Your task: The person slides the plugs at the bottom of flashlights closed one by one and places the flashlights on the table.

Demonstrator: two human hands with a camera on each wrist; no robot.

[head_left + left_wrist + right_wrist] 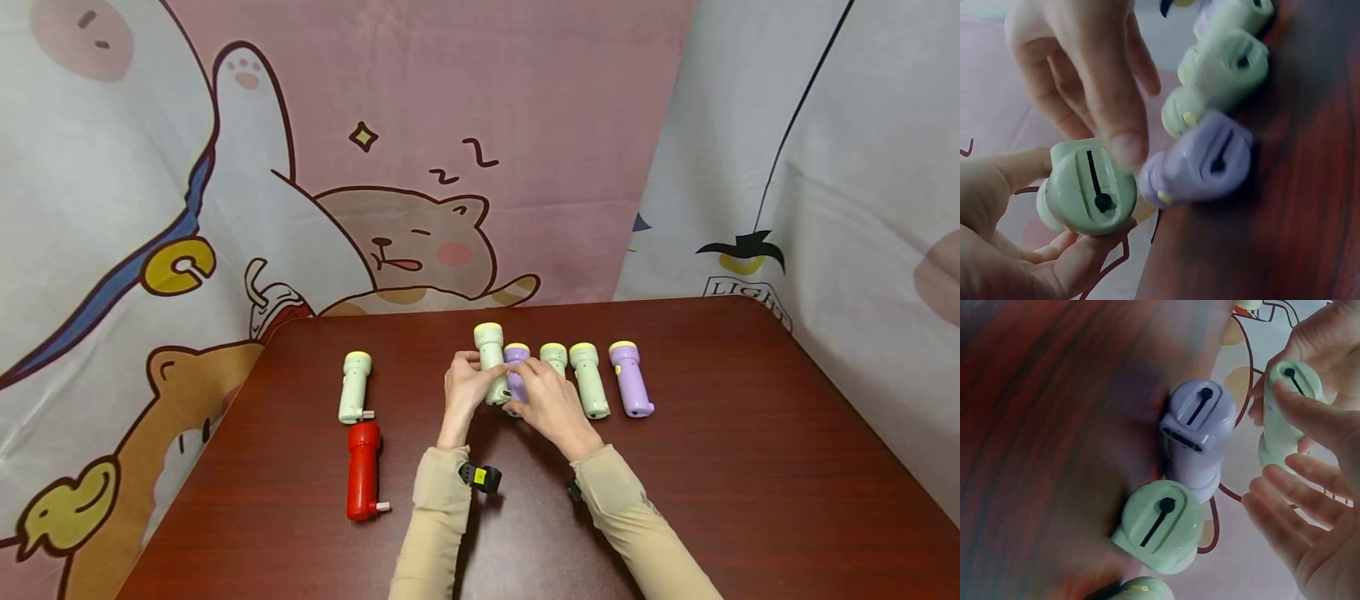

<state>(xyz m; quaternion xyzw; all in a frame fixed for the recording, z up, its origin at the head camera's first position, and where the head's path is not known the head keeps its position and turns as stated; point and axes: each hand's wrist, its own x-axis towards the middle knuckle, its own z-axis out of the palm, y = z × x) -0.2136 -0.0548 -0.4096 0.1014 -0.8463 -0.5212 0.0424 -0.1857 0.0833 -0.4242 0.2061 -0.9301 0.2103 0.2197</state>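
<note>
Left grip (464, 387), fingers curled, is holding a green flashlight (492, 357) over the counter (750, 450); right grip (552, 402) is hovering, fingers loosely spread, thumb at its tail. Seemingly light, rigid, slick, it is favouring barrel holds.

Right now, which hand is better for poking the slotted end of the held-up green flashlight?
Probably the right hand. The left hand grips the green flashlight, while the right one's fingers are open and its thumb is close to the slotted end.
</note>
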